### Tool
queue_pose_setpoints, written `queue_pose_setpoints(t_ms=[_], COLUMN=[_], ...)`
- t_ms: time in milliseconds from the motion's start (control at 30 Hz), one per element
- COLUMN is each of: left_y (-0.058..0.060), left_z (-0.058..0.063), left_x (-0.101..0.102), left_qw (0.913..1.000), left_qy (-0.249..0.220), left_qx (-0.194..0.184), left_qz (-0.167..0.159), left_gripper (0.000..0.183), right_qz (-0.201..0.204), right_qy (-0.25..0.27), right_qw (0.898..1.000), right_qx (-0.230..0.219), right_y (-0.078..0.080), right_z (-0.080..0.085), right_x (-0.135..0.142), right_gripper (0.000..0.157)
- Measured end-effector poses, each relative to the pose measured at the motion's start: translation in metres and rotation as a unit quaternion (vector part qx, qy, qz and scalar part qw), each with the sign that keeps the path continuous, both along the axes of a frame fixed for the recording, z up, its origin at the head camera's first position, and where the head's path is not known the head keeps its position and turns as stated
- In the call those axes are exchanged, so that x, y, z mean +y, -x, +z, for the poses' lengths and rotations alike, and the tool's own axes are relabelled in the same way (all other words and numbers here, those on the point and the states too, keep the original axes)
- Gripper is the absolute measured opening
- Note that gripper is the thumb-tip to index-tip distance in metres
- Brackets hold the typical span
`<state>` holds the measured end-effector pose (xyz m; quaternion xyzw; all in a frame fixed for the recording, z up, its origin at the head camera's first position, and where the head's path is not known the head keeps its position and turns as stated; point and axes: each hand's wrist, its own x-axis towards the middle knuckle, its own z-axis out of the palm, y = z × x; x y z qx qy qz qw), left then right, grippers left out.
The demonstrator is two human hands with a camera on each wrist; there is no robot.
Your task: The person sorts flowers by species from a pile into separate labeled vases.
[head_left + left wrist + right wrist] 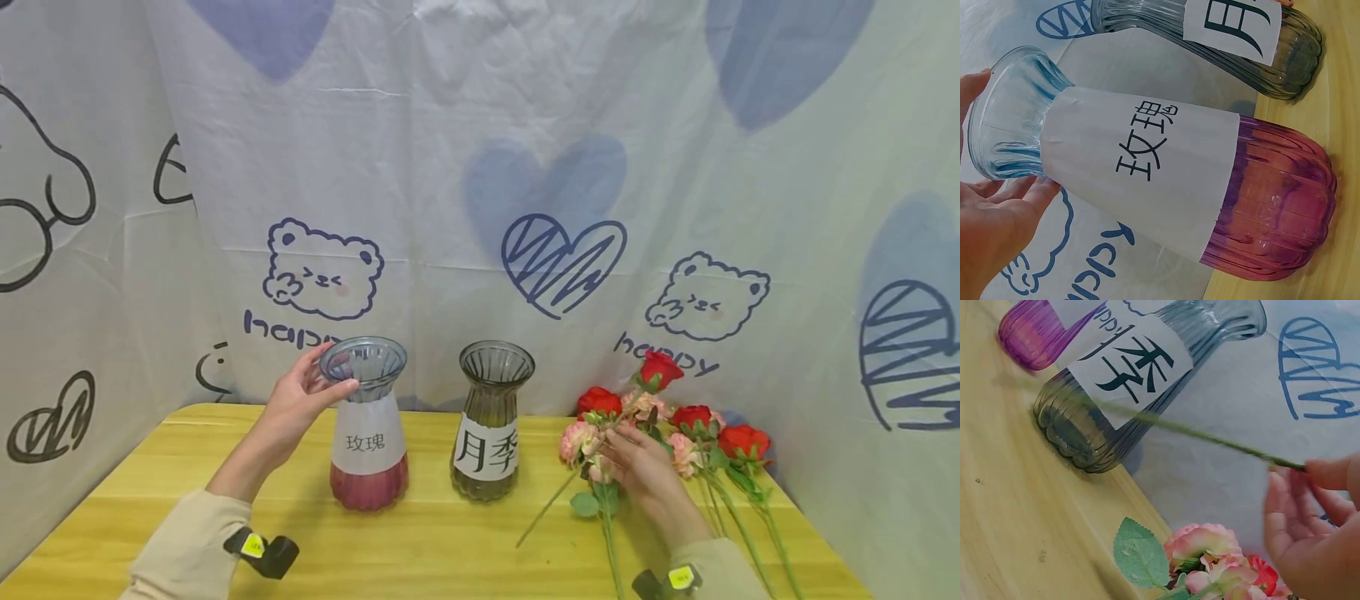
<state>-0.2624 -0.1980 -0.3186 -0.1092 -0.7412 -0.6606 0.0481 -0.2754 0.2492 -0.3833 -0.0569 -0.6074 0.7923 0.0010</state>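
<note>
At the left, my left hand holds the flared top of a glass vase, blue above and pink below. Its white paper label reads 玫瑰, and the vase stands upright on the table. On the right, my right hand pinches a thin green stem between thumb and fingers. That stem slants down to the left and appears to belong to the red rose above the hand. A grey glass vase labelled 月季 stands between the hands, touched by neither.
Several red roses and pink flowers lie at the right of the yellow wood-grain table, their stems toward the near edge. A white printed cloth hangs close behind the vases.
</note>
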Motion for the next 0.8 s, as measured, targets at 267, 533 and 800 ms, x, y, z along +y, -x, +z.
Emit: queue_pose_setpoints(t_ms=[267, 533, 800], left_y=[0.001, -0.001, -0.002], left_z=[-0.003, -0.004, -0.003], left_x=[-0.002, 0.000, 0.006], left_qw=[1.0000, 0.9999, 0.9997], left_qy=[-0.006, 0.010, 0.019], left_qx=[-0.001, -0.007, -0.003], left_qz=[-0.006, 0.005, 0.015], left_gripper=[0.086, 0.087, 0.086], right_qz=[-0.073, -0.081, -0.117], right_qy=[0.061, 0.072, 0.091], right_qw=[0.994, 0.991, 0.982], right_qx=[0.050, 0.084, 0.120], right_y=[-0.001, -0.002, 0.003], right_z=[0.014, 0.037, 0.058], right_x=[0.000, -0.001, -0.003], right_gripper=[0.021, 0.013, 0.007])
